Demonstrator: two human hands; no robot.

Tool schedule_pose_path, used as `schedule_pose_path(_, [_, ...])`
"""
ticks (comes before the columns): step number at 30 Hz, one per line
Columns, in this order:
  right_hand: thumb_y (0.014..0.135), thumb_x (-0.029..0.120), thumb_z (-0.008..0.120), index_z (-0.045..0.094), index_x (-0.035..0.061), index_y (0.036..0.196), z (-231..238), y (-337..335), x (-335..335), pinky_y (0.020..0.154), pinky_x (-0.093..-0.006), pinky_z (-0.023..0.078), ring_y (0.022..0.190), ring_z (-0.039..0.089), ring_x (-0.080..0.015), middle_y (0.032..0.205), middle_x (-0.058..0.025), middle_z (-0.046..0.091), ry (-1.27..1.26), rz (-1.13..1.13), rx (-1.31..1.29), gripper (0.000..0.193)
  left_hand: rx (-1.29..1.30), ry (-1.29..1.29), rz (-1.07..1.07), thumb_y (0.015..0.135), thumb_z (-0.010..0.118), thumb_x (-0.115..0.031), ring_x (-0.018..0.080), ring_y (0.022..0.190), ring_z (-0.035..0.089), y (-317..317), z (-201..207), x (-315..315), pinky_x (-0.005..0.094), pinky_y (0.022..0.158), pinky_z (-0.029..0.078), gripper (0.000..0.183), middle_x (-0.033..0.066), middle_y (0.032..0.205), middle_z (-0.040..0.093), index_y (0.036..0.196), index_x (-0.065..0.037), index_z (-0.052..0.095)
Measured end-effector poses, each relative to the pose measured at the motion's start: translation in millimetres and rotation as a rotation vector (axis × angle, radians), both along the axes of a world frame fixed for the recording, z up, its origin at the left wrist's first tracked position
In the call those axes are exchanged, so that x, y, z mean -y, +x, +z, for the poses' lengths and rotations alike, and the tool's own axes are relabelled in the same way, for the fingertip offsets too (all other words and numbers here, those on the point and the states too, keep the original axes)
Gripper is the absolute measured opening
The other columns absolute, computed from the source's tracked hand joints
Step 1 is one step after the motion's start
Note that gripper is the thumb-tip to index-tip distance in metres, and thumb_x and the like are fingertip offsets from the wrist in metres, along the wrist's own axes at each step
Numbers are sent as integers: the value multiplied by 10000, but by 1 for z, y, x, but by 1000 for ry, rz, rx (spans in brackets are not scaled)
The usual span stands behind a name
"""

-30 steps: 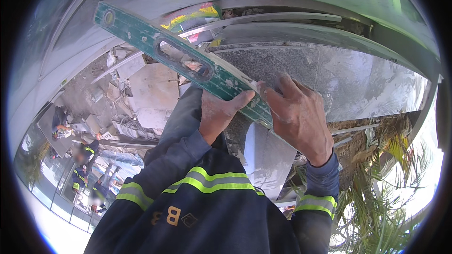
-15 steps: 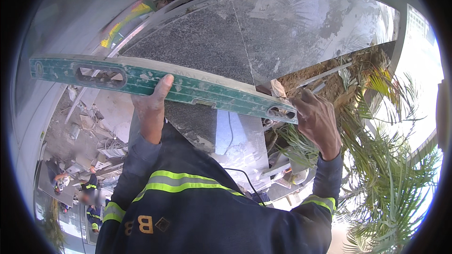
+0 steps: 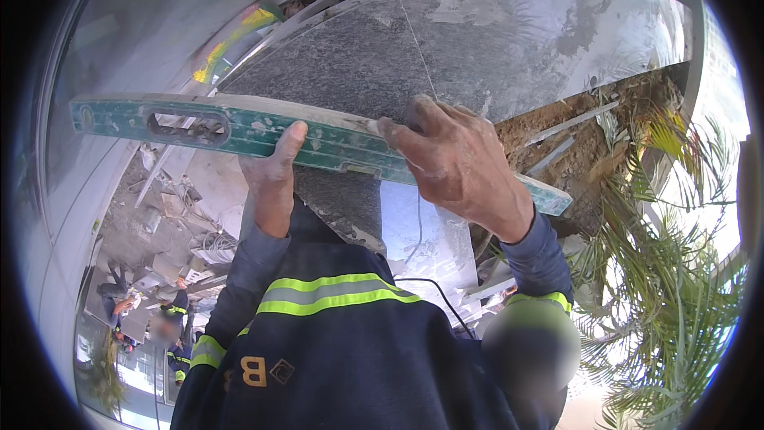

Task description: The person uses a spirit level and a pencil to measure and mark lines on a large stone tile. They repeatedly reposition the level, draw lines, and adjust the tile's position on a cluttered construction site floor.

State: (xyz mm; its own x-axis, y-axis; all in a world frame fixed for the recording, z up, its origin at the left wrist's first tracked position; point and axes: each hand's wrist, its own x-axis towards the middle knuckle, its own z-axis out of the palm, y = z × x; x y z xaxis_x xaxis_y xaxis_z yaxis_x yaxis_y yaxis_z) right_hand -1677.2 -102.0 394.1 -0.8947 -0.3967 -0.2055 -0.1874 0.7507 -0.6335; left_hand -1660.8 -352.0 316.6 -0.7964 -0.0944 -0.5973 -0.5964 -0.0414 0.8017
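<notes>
A green spirit level, dusty and spattered, lies slantwise in front of me, its right end a little lower. My left hand is closed round its lower edge, with the thumb laid up over the green face. Over the level's right half is my right hand, fingers curled in toward its upper edge. That hand covers part of the level, and whatever its fingers may hold is hidden. Beyond the level lies a dark grey, mortar-smeared slab with a thin joint line running across it.
Brown soil and rubble edge the slab on the right, beside green palm fronds. A pale wall stands at left. Below left lie debris and cables, and people in dark, striped workwear are farther down.
My right hand has moved left from the level's right end to nearer its middle, uncovering that end. My left hand keeps its hold. The whole view has shifted slightly.
</notes>
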Motion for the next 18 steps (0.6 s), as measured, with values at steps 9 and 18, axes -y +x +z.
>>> schedule_pose_path(9, [793,2,705,763,82,1091,59,32,-80,631,-448,463,672,592,-296,802,-93,560,406,-2,353,315,6,-52,-8,873,841,-234,154,1073,570,2,1,1,329,992,454,538,49,1176,582,1286,-36,559])
schedule_pose_path(18, [855,17,697,754,62,1138,39,16,-54,668,-424,507,744,666,-300,834,-105,660,-4,-242,356,293,31,53,100,834,866,-113,138,943,638,-1,2,-2,300,864,523,407,59,1067,671,1148,-13,626])
